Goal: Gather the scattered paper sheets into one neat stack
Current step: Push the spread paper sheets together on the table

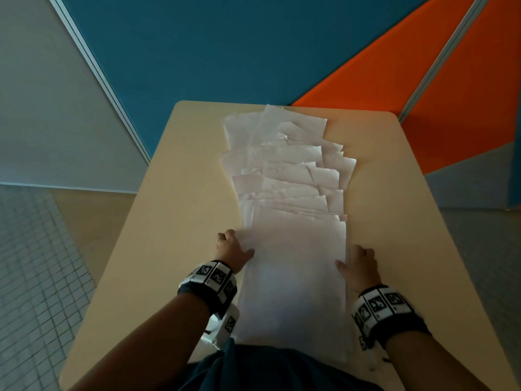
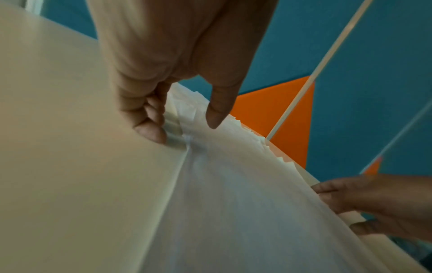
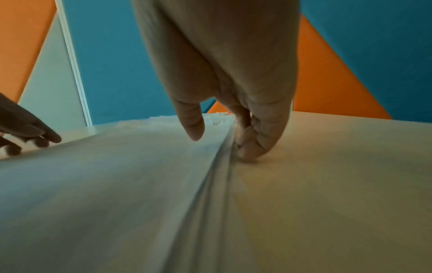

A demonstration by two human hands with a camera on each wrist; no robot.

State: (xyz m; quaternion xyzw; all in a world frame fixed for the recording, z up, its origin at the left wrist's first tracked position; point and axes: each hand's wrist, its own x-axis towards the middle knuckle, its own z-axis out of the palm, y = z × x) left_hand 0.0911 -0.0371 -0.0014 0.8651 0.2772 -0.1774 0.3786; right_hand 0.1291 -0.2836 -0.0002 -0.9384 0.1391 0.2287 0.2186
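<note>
Several white paper sheets (image 1: 293, 277) lie fanned in a long overlapping row down the middle of the beige table (image 1: 174, 221), from its near edge to the far sheets (image 1: 282, 148). My left hand (image 1: 239, 244) is at the left edge of the nearest sheets. Its fingers (image 2: 149, 131) curl against that edge, with the thumb over the top sheet (image 2: 233, 203). My right hand (image 1: 351, 256) mirrors it at the right edge. Its fingers (image 3: 252, 147) curl against the layered paper edge (image 3: 217, 175), and its thumb lies above the paper.
Blue (image 1: 225, 52) and orange (image 1: 451, 94) partition panels stand behind the table's far edge. Bare tabletop lies on both sides of the paper row. Tiled floor (image 1: 33, 277) is to the left. The near sheets reach the table's front edge by my body.
</note>
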